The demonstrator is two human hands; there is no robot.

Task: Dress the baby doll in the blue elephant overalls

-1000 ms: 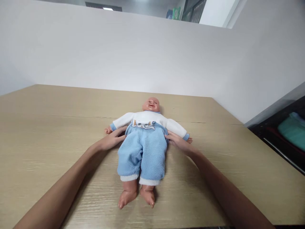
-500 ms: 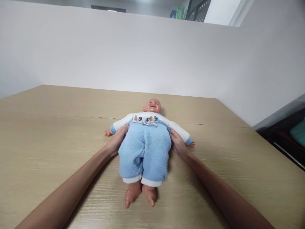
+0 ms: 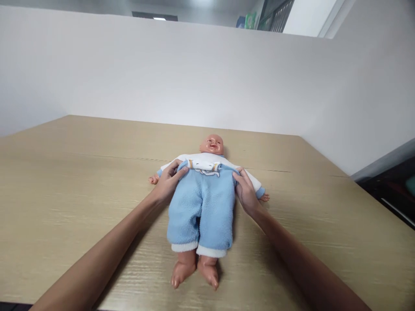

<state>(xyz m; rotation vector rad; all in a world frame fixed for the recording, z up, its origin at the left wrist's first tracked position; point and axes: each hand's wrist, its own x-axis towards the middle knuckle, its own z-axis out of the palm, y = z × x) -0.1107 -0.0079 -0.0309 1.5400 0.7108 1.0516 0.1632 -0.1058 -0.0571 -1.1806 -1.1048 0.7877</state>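
Note:
A baby doll [image 3: 212, 144] lies on its back on the wooden table [image 3: 65, 181], head away from me, bare feet toward me. It wears a white long-sleeved top [image 3: 202, 163] and fluffy light blue trousers [image 3: 202, 207] with white cuffs. My left hand [image 3: 168, 183] grips the trousers' waistband at the doll's left-hand side, fingers curled over the edge. My right hand [image 3: 244, 190] pinches the waistband on the other side. Both hands hold the waistband high on the doll's chest.
A white partition wall [image 3: 162, 73] rises behind the table's far edge. Past the table's right edge a dark shelf or cart [image 3: 395, 190] sits lower down. The table's near edge runs along the bottom left of the view.
Both hands have slid up from the doll's hips to its chest, pulling the trousers' waistband higher over the white top. The fingers have curled onto the waistband.

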